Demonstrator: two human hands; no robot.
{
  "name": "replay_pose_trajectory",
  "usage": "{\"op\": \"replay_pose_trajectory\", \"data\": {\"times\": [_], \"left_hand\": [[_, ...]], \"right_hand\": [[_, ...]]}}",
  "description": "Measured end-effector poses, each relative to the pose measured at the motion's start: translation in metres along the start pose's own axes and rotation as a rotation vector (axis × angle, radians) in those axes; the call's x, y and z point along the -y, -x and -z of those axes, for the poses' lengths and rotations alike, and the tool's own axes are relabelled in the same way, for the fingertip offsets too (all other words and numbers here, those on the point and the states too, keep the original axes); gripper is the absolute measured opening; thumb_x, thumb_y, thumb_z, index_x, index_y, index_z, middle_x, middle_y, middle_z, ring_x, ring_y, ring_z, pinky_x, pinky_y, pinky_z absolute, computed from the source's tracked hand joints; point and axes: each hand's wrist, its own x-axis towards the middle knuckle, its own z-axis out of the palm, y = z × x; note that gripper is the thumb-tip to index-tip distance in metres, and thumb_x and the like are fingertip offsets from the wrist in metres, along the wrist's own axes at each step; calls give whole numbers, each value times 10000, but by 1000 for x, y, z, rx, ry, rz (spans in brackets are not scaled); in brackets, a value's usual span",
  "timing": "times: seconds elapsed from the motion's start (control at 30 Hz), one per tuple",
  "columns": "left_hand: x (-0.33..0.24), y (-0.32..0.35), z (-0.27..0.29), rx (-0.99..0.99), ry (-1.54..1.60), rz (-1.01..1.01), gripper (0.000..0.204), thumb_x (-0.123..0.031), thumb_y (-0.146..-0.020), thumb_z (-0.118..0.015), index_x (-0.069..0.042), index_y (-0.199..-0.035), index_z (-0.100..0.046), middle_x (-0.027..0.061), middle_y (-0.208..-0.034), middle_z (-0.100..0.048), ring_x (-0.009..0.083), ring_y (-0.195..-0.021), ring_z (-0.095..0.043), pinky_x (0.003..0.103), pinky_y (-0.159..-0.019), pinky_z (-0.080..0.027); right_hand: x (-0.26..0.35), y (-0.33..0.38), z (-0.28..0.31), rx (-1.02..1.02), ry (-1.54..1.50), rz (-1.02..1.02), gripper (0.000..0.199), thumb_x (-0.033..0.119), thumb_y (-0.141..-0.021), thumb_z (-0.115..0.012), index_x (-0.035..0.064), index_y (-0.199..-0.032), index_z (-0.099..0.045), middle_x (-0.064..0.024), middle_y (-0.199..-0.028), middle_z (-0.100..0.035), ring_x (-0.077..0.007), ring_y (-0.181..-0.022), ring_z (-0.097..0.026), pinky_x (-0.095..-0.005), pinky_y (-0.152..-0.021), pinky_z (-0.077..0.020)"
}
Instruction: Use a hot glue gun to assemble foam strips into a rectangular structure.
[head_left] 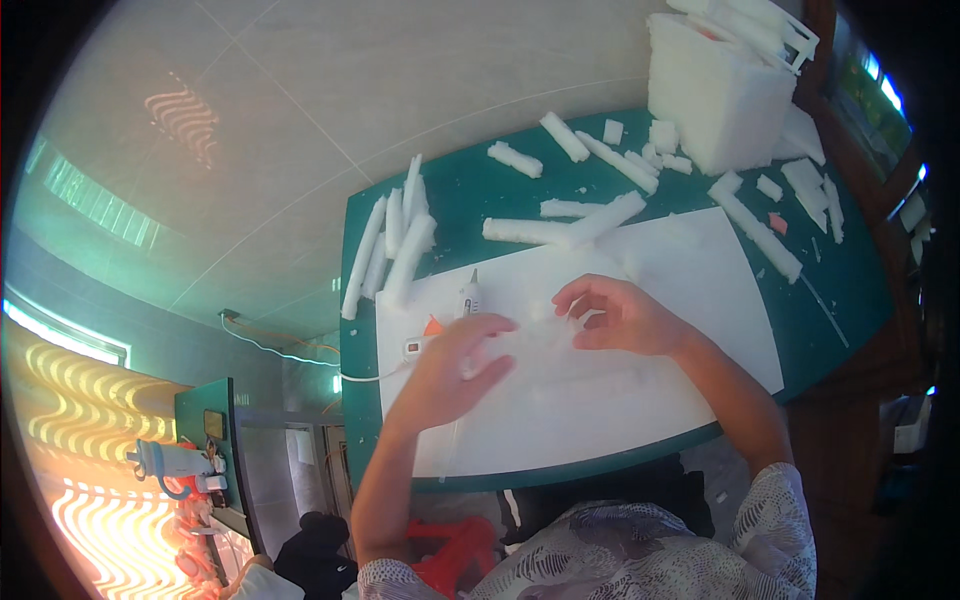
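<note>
My left hand hovers over the white sheet, its thumb and fingers apart and nothing visible between them. To its right, my right hand is held with loosely curled fingers, a gap showing between them and the thumb. A faint whitish shape lies between the two hands; against the white sheet I cannot make out what it is. Just beyond my left hand rests what looks like a white glue gun, nozzle pointing away, with an orange part and a cord; my hand partly hides it.
Rough white foam strips stand in a cluster at the far left of the green table. More strips and small chunks lie along the far side. A tall white foam box occupies the far right corner. The cord leaves over the left edge.
</note>
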Motion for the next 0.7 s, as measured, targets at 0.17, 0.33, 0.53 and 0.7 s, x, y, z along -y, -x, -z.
{"op": "replay_pose_trajectory", "data": {"times": [0.17,0.33,0.53,0.7], "left_hand": [[-11,-21,-23,100,17,-96,438,-146,-828,-772,-37,-1218,-606,81,-1171,-659,222,-1069,-625,352,-948,-486],[-16,-27,-28,117,35,-12,459,-140,-792,-805,-46,-1203,-623,71,-1162,-669,207,-1038,-641,342,-932,-496],[-9,-21,-20,-33,9,-48,420,-60,-781,-761,-83,-1187,-656,83,-1075,-671,230,-1002,-630,345,-904,-503],[-5,-18,-10,-44,-103,-55,382,-47,-766,-757,-76,-1135,-665,89,-1043,-662,247,-973,-621,351,-828,-503]], "right_hand": [[13,0,-9,-8,98,34,503,64,-817,-782,39,-1255,-536,-103,-1224,-579,-183,-1045,-603,-317,-888,-543],[19,2,-12,-78,151,93,567,94,-809,-799,48,-1294,-508,-110,-1241,-567,-191,-1036,-618,-311,-877,-547],[39,20,-2,-231,354,242,416,88,-830,-742,34,-1210,-583,-96,-1057,-629,-169,-947,-638,-287,-807,-535],[25,53,35,-532,553,374,303,8,-842,-647,31,-1142,-617,-63,-952,-618,-139,-834,-603,-265,-745,-483]]}}
